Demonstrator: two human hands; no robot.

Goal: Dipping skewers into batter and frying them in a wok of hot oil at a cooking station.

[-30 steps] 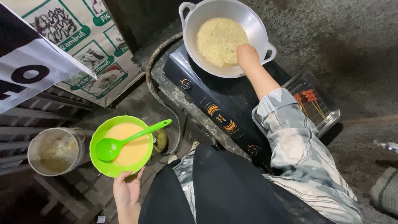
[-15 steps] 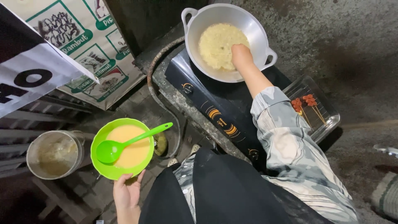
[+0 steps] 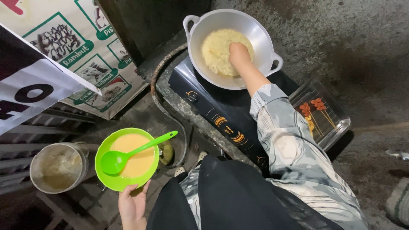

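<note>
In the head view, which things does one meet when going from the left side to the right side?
Metal pot → green bowl of yellow batter, held by the left hand → white pan, with the right hand inside it → clear tray of skewers.

the right hand (image 3: 238, 53) has moved from the pan's (image 3: 200, 30) rim toward the batter's (image 3: 215, 53) middle.

1. One head camera looks steeply down from above the person's lap.
2. It sits fairly near: wok (image 3: 232, 49) at top, green bowl (image 3: 126, 158) at lower left.
</note>
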